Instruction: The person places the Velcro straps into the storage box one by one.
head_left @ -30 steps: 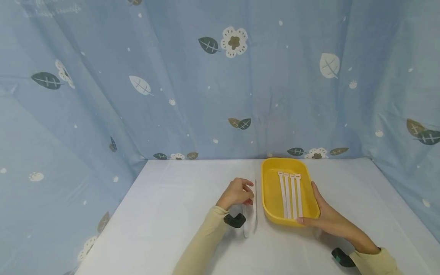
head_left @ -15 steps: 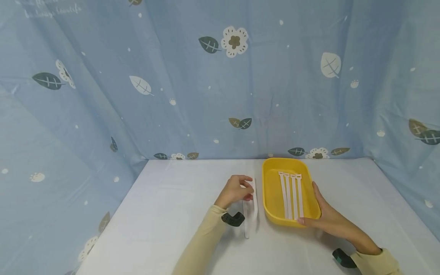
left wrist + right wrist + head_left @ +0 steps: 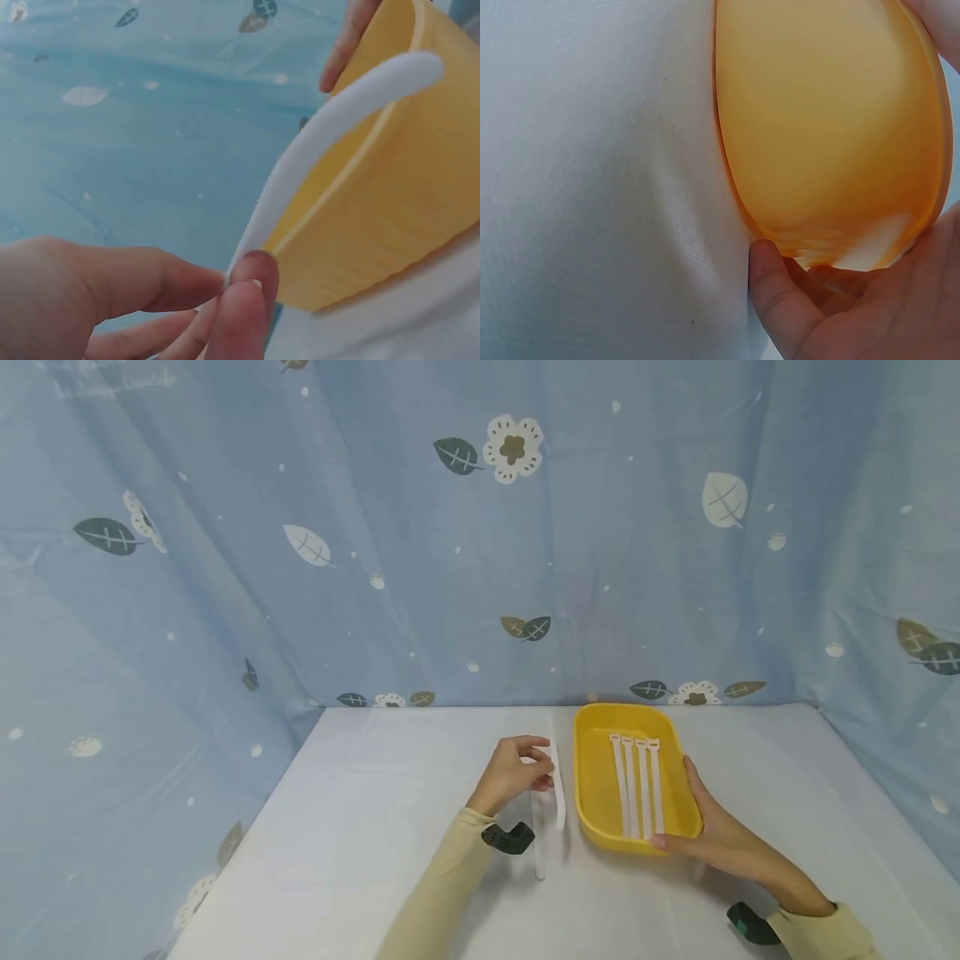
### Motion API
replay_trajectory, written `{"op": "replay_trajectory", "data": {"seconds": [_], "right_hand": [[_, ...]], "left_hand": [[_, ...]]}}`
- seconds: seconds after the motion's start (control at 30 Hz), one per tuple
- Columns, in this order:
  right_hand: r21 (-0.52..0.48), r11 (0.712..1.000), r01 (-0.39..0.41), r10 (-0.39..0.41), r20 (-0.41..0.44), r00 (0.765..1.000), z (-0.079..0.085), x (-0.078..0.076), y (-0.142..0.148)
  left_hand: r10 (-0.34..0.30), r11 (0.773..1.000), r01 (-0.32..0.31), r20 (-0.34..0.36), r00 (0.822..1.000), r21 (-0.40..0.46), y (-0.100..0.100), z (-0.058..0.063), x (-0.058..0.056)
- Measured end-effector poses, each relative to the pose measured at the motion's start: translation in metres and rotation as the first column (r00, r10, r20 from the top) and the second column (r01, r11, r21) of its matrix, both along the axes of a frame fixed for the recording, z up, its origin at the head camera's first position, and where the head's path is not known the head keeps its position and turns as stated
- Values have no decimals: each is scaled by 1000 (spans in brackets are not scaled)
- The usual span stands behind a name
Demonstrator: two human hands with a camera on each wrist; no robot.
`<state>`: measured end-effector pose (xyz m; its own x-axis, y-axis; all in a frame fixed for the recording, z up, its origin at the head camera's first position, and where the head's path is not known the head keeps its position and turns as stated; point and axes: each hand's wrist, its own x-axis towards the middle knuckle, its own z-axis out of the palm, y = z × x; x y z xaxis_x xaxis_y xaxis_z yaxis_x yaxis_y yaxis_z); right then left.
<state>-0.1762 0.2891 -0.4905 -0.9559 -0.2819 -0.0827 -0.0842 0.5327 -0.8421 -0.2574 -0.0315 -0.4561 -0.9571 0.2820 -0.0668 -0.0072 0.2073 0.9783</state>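
Observation:
My left hand (image 3: 510,772) pinches a white cable strap (image 3: 559,806) between thumb and fingertips, just left of the yellow tray (image 3: 592,785). In the left wrist view the strap (image 3: 300,157) bends upward in front of the tray's outer wall (image 3: 390,217). My right hand (image 3: 720,835) grips the tray's near right corner, thumb at the front rim and fingers along the right side. Inside the tray several white straps (image 3: 643,789) lie side by side, slotted heads at the far end. The right wrist view has the hand (image 3: 855,315) against the tray wall (image 3: 817,135).
Another white strap (image 3: 538,856) lies on the white table (image 3: 375,793), partly hidden under my left hand. A blue curtain (image 3: 420,568) with leaf and flower prints stands right behind the table's far edge and the tray.
The left hand has moved slightly away from me, raising the near end of the pinched strap and separating it from the strap on the table. The right hand and tray stay nearly still.

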Motion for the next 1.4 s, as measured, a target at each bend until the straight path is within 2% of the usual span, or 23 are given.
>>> {"op": "replay_trajectory", "data": {"seconds": [0.27, 0.47, 1.07, 1.4], "right_hand": [[-7, 1000, 1, -1, 10, 1000, 0, -1, 0], [-3, 1000, 5, -5, 9, 1000, 0, 1, 1], [8, 1000, 8, -8, 11, 1000, 1, 0, 3], [-17, 1000, 4, -4, -2, 1000, -2, 0, 1]], "left_hand": [[11, 997, -12, 3, 1000, 78, 1, 3, 0], [7, 992, -4, -22, 1000, 130, 11, 6, 0], [-13, 989, 13, -4, 1000, 150, 40, 7, -9], [-4, 993, 1, 19, 1000, 118, 47, 4, -13]]}}
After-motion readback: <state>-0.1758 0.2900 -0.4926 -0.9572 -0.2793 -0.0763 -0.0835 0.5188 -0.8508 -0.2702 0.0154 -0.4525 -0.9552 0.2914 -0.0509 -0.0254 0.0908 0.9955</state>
